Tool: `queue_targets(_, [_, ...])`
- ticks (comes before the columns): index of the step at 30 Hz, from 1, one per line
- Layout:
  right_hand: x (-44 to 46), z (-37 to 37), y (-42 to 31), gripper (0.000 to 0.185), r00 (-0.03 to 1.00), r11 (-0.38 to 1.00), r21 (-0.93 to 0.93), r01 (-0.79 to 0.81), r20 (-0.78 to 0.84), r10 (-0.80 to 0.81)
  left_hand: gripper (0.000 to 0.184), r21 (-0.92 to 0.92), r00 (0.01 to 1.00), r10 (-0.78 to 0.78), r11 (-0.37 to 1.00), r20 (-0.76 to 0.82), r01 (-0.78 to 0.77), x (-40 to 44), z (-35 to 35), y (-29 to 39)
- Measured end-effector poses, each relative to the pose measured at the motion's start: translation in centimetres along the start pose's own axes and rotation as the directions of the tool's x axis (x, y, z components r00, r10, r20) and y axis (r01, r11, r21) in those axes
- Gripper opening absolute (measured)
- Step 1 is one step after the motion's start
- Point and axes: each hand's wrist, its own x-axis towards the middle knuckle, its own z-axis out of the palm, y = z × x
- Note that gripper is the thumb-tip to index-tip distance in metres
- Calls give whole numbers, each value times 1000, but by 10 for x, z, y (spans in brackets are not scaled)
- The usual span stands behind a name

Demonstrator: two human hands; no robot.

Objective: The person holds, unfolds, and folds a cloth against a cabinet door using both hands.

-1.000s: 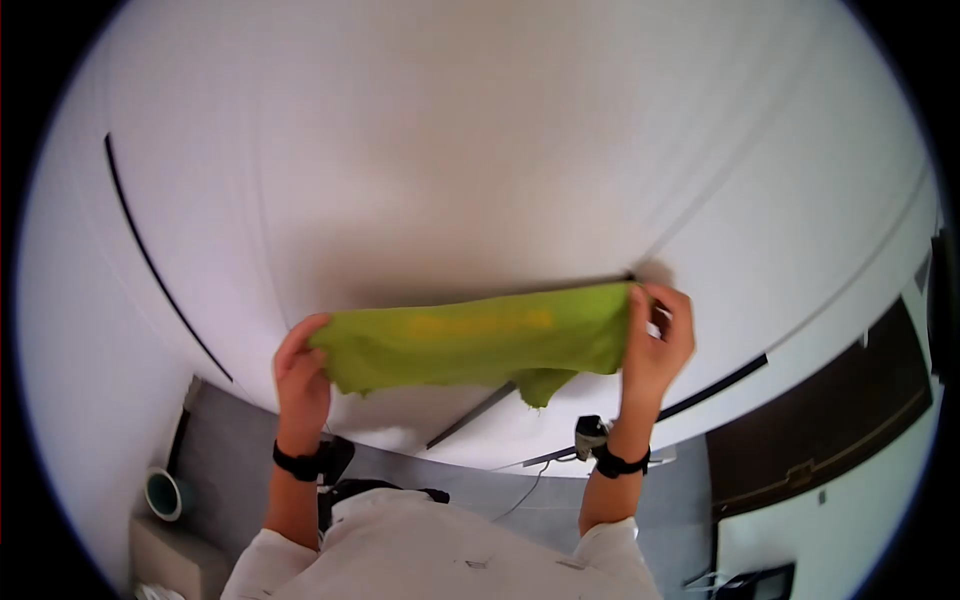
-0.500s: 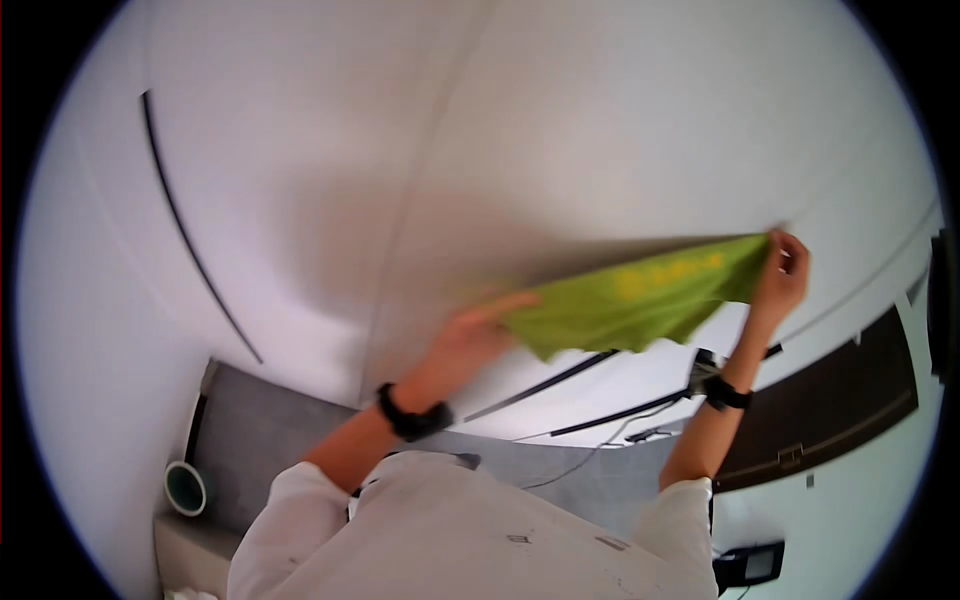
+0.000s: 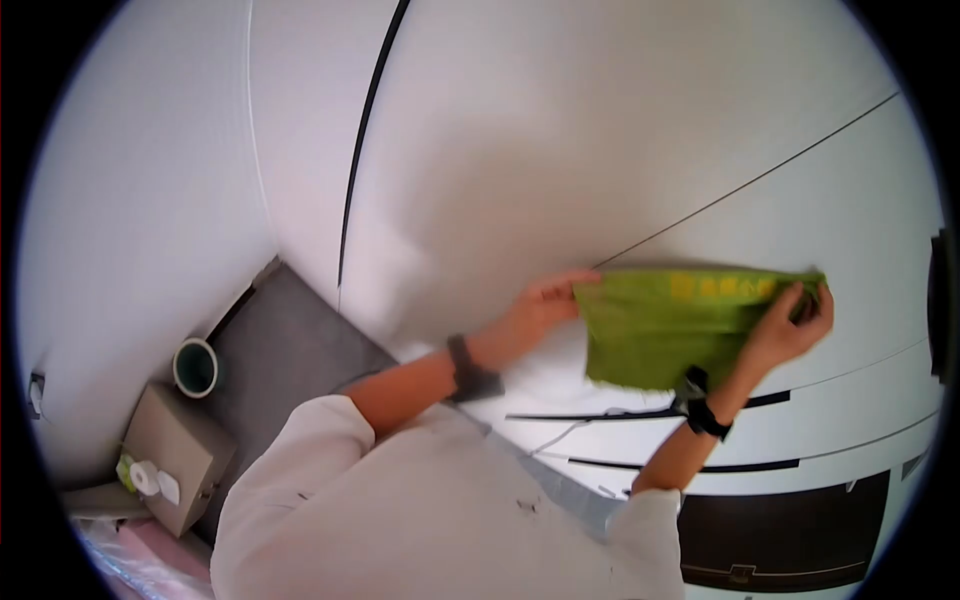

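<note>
A green cloth point(image 3: 660, 325) with yellow printing near its top edge is spread against the white cabinet front point(image 3: 560, 180). My left hand point(image 3: 535, 315), somewhat blurred, pinches the cloth's upper left corner. At the upper right corner, the fingers of my right hand point(image 3: 795, 325) are closed on the cloth, and that hand covers part of it. The lower edge hangs loose and looks frayed. Black bands with devices are strapped round both wrists.
Long black strips point(image 3: 375, 110) run along the white panels. On the grey floor point(image 3: 300, 345) at the left stands a round bin point(image 3: 196, 368), beside a beige cabinet point(image 3: 175, 455) bearing a white roll point(image 3: 145, 478). A dark brown panel point(image 3: 790, 530) is at lower right.
The view has swung left, showing more of the floor and beige cabinet. The cloth, bunched and slanted half a second ago, now hangs wider and flatter, still between both hands.
</note>
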Motion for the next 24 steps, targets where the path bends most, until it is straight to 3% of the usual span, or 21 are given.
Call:
queue_targets(2, [-29,20,-36,22,994,998,1,70,79,-70,42,28,948,317,948,-30,-316,-12,-16,10])
queue_targets(3, [-44,29,-51,17,993,996,34,87,72,-89,38,308,913,404,876,-46,-372,-22,-31,6])
queue_targets(4, [-57,34,-61,15,992,997,33,65,102,-68,34,552,868,497,719,18,-423,-25,-48,0])
queue_targets(5, [-70,36,-66,14,989,993,115,-33,148,16,32,217,924,362,918,-121,-331,-30,-54,-4])
queue_targets(6, [-81,38,-69,13,990,990,139,-37,138,18,30,-141,972,142,975,-187,-170,-34,-58,-8])
queue_targets(8, [-94,32,-51,15,990,991,106,-84,121,71,30,-19,968,136,990,-213,-143,-23,-53,-20])
queue_targets(11, [-104,13,-28,20,958,955,79,-286,53,282,33,-85,996,33,996,-87,-41,0,-31,-12])
queue_targets(12, [-99,-2,-14,20,976,976,-14,-216,-1,216,34,-54,998,14,998,-60,-17,4,-23,-11])
queue_targets(15, [-86,-44,25,16,951,943,-175,-282,-182,250,33,-7,999,11,1000,34,-10,10,1,-5])
queue_targets(20, [-70,-101,100,11,835,839,-164,-518,-309,455,33,31,987,-13,999,163,8,33,59,-19])
queue_targets(24, [-76,-106,127,11,824,837,-121,-534,-298,482,37,96,958,-96,993,270,72,34,81,-26])
